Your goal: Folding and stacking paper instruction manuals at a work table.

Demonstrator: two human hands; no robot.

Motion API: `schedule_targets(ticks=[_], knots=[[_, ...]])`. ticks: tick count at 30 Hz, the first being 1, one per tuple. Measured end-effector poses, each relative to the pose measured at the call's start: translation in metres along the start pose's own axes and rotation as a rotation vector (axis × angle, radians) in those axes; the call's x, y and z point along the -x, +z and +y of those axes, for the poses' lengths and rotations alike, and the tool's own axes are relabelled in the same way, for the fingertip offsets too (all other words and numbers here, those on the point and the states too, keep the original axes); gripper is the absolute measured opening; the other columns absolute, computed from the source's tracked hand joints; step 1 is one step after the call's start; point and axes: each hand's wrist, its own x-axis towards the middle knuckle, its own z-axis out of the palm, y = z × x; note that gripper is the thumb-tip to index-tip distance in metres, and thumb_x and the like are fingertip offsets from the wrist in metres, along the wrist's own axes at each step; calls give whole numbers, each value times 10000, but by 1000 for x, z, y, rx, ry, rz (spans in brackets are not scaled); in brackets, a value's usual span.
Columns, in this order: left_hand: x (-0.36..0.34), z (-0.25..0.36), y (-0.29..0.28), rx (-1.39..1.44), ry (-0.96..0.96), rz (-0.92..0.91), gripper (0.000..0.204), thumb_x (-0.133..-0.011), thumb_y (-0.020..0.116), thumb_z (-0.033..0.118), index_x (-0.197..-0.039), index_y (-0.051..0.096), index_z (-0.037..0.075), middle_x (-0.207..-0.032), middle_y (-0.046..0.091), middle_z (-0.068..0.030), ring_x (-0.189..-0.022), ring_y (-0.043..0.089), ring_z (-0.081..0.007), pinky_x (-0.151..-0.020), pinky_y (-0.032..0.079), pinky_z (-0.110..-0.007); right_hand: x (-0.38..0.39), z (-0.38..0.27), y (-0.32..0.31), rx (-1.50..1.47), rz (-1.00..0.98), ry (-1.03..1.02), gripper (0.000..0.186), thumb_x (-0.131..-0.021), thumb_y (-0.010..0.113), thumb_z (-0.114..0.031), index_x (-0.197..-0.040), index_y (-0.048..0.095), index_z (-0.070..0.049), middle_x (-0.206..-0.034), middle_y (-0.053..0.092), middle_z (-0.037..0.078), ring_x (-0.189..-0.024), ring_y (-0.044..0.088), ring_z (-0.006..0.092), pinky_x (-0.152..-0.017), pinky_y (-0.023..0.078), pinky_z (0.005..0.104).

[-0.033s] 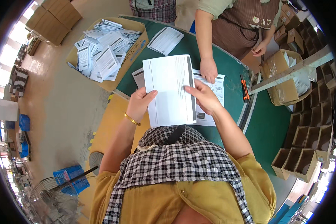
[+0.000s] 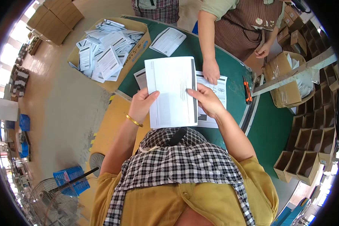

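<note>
A white printed sheet (image 2: 169, 107), or a thin stack of sheets, is held up in front of my apron by both hands. My left hand (image 2: 141, 103) grips its left edge, thumb on top and fingers behind. On the right edge, by a dark printed strip, my right hand (image 2: 210, 101) holds it in the same way. The sheet's back and my fingertips behind it are hidden. Beneath it, other printed sheets (image 2: 220, 94) lie on the green table, partly covered. A co-worker's hand (image 2: 211, 72) rests on those at the right.
A carton (image 2: 143, 51) full of folded leaflets stands at the left. Another leaflet stack (image 2: 167, 40) lies at the table's far side. An orange-black cutter (image 2: 247, 90) lies near a metal rail (image 2: 293, 71). Small open cartons (image 2: 309, 164) line the right; a fan (image 2: 52, 201) stands lower left.
The held sheet has turned slightly, its top a little to the right and its bottom a little to the left. Both hands keep their grip, and the co-worker's hand stays in place.
</note>
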Motion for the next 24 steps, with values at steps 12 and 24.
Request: schedule_targets(ticks=[12, 24], knots=[[5, 13, -19, 57, -76, -339, 112, -922, 478, 76, -968, 580, 79, -875, 570, 7, -795, 526, -55, -696, 443, -208, 15, -16, -38, 366, -449, -302, 297, -886, 416, 0, -1043, 667, -18, -987, 644, 49, -870, 582, 126, -777, 454, 233], [-33, 61, 26, -864, 248, -586, 240, -874, 622, 225, -1004, 677, 30, -949, 668, -95, -839, 617, -167, -766, 474, -273, 18, -44, 9, 1064, -326, -719, 136, -827, 578, 29, -939, 625, -34, -854, 597, 66, -808, 602, 200, -734, 484, 300]])
